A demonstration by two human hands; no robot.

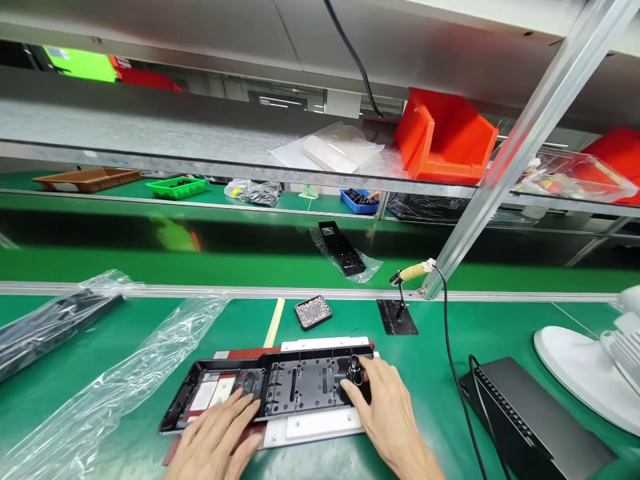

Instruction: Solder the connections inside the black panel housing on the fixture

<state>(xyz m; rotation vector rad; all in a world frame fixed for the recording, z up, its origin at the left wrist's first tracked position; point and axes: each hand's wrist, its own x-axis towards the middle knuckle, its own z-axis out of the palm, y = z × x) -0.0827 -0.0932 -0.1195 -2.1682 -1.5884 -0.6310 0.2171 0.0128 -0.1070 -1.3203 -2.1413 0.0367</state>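
A long black plastic housing (305, 383) lies hollow side up on a white and reddish-brown fixture (320, 425). My left hand (220, 430) rests with fingers stretched out over the housing's near edge, left of its middle. At the right end, my right hand (385, 403) pinches a small round black part (355, 371) between thumb and fingers, inside the housing. Some of that part is hidden by the fingers. Just behind the housing stands a small black tray (313, 312) of tiny metal pieces.
A yellow-handled tool (415, 271) sits in a stand, its cable running down the right. Nearby are a black panel in clear wrap (343, 250), clear plastic film (145, 367), a wrapped dark part (60, 323), a dark grey box (540, 420) and a white round base (585, 373). A metal shelf (200, 143) hangs above.
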